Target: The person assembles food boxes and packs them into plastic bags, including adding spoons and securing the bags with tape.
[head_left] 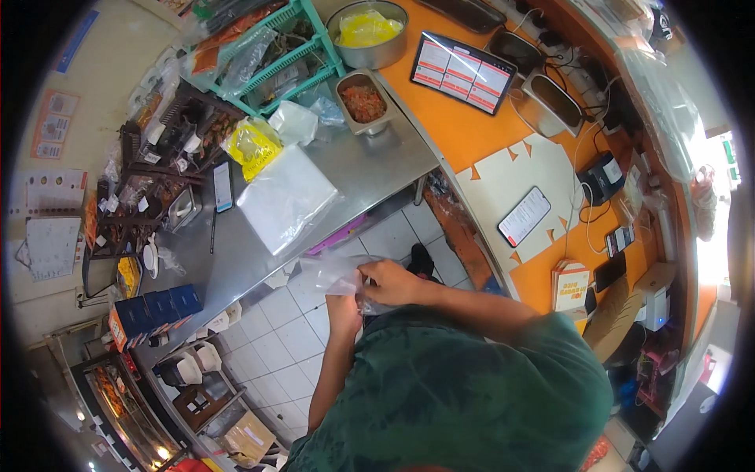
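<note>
Just in front of my body, a thin transparent plastic bag (336, 271) is held up over the gap beside the steel counter. My left hand (344, 311) grips its lower end with the fingers closed. From the right, my right hand (388, 283) pinches the same bag close to the left fingertips; part of these fingers is hidden. On the steel counter beyond lies a stack of white plastic bags (287, 198). A yellow plastic bag (252, 148) rests against its far side. A metal pan of chopped red food (364, 102) stands farther back.
An orange table (472, 118) to the right carries a tablet (464, 72) and a phone (524, 216). Another phone (223, 187) lies on the steel counter near dark racks of packets (149, 169). A green crate (275, 59) and dark blue boxes (157, 305) stand along the counter.
</note>
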`<state>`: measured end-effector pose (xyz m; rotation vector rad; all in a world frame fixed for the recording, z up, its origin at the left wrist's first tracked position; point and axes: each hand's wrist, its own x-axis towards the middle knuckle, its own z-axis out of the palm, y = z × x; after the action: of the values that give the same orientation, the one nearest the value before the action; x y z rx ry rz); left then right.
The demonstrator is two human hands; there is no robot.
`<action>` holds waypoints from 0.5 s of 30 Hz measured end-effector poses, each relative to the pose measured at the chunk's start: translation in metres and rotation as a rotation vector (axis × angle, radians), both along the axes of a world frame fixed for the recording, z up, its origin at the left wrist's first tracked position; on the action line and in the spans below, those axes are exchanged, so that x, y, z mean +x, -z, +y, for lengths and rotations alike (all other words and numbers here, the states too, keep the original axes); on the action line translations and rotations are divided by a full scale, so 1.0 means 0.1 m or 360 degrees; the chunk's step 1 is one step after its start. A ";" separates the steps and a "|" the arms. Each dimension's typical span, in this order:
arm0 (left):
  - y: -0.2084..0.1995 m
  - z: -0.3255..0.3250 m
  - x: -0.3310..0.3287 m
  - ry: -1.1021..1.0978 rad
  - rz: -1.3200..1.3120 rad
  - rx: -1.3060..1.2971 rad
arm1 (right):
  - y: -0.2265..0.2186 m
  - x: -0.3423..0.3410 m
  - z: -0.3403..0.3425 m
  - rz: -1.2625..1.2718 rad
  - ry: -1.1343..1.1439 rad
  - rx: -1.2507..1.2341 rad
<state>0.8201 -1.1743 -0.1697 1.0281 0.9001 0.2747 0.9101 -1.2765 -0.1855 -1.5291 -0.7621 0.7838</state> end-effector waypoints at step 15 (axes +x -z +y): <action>0.51 1.97 -1.40 -0.0656 -0.0497 -0.0356 | 0.29 -0.49 1.00 -0.0563 -0.0569 -0.0207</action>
<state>0.6797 -0.9776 -0.2212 0.5660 0.8288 0.6469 0.8607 -1.1768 -0.2149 -1.6956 -1.2935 0.8452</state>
